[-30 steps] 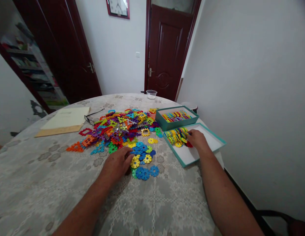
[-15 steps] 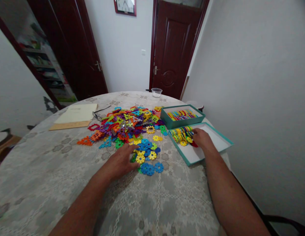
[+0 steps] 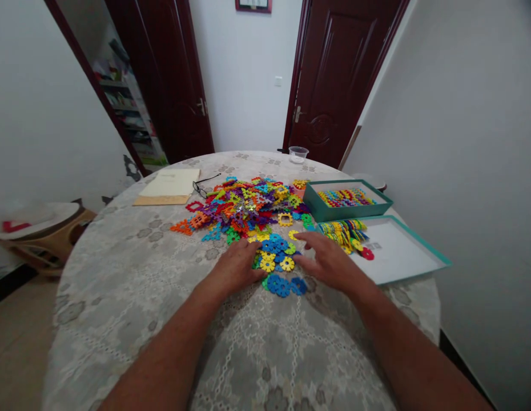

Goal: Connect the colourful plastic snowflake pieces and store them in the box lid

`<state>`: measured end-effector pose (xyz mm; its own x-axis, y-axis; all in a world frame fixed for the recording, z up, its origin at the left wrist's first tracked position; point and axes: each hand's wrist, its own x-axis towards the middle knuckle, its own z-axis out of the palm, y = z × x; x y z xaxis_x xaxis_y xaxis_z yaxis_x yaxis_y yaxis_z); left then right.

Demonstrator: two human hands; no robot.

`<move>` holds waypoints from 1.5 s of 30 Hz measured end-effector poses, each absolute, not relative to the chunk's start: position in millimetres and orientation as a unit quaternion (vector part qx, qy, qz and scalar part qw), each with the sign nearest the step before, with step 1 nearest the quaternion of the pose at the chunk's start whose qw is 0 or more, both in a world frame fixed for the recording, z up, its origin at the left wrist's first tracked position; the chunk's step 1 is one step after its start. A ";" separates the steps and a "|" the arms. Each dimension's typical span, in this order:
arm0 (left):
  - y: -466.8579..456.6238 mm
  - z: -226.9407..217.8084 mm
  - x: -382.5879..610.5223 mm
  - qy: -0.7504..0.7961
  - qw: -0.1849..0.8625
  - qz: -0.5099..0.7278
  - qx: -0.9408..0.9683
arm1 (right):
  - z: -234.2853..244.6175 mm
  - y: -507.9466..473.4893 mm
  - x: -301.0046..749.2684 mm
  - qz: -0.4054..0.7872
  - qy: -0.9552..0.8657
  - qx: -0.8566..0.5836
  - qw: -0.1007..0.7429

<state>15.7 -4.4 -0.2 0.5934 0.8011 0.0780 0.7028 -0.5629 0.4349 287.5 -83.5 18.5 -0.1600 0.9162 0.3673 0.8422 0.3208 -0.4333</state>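
Observation:
A heap of coloured plastic interlocking pieces [image 3: 244,208] lies mid-table. Nearer me sits a small cluster of blue, yellow and green round discs [image 3: 277,262]. My left hand [image 3: 235,268] rests palm down on the cloth at the cluster's left edge, fingers extended and touching the discs. My right hand [image 3: 329,260] lies flat at the cluster's right side, fingers spread toward the discs, holding nothing. A teal box lid [image 3: 402,251] at the right holds a row of stacked discs [image 3: 345,231] and a red disc [image 3: 367,253].
A teal box [image 3: 321,208] with sorted discs stands behind the lid. A notebook [image 3: 171,185], glasses [image 3: 203,185] and a clear plastic cup [image 3: 298,153] are at the table's far side. A low stool [image 3: 43,234] stands left of the table. Dark doors are behind.
My right hand has left the teal lid and moved left to the disc cluster. The left hand stays by the discs. The view has turned to the left.

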 end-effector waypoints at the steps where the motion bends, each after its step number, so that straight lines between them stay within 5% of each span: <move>1: -4.9 -1.9 17.2 0.428 0.180 0.143 0.874 | 11.5 -86.0 274.8 0.075 -0.771 -0.572 0.268; 8: -10.4 -6.9 29.8 0.423 0.156 0.162 0.878 | -12.5 -75.4 251.6 0.073 -0.750 -0.627 0.199; 45: -12.4 -0.7 34.7 0.366 0.155 0.207 0.894 | -9.5 -70.0 255.9 0.138 -0.791 -0.507 0.314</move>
